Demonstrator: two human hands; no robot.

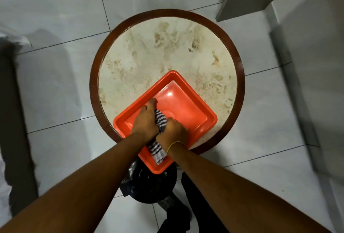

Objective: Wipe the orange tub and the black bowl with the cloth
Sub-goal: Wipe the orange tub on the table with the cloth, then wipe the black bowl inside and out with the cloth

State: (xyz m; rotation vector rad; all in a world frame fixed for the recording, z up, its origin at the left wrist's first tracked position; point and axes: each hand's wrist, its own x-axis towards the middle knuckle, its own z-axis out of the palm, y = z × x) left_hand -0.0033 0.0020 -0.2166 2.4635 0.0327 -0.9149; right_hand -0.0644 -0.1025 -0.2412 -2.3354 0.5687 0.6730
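room: pale tiled floor (61, 91), grey wall or door edge at right, me standing over a small round table (167, 42) with a marbled top and dark wood rim.
tub: orange tub (191, 109) sits on the near edge of the table, turned like a diamond, its near corner overhanging toward me.
bowl: black bowl (149, 182) is low down, below the tub's near corner, partly hidden by it; can't tell what it rests on.
cloth: striped cloth (160, 121) is bunched inside the tub, with a tail trailing over the near rim.
left hand: my left hand (147, 121) is pressed on the cloth, fingers curled over it, fingertips reaching toward the left wall.
right hand: my right hand (173, 130) is fisted on the cloth, yellow band at the wrist.
step: wiping the tub's inside, I judge; bowl not yet done.
how: press flat, sweep into corners and up the walls, then the rim.
risk: overhang means hard downward pushes near me could tip it; one hand should probably steady the rim.
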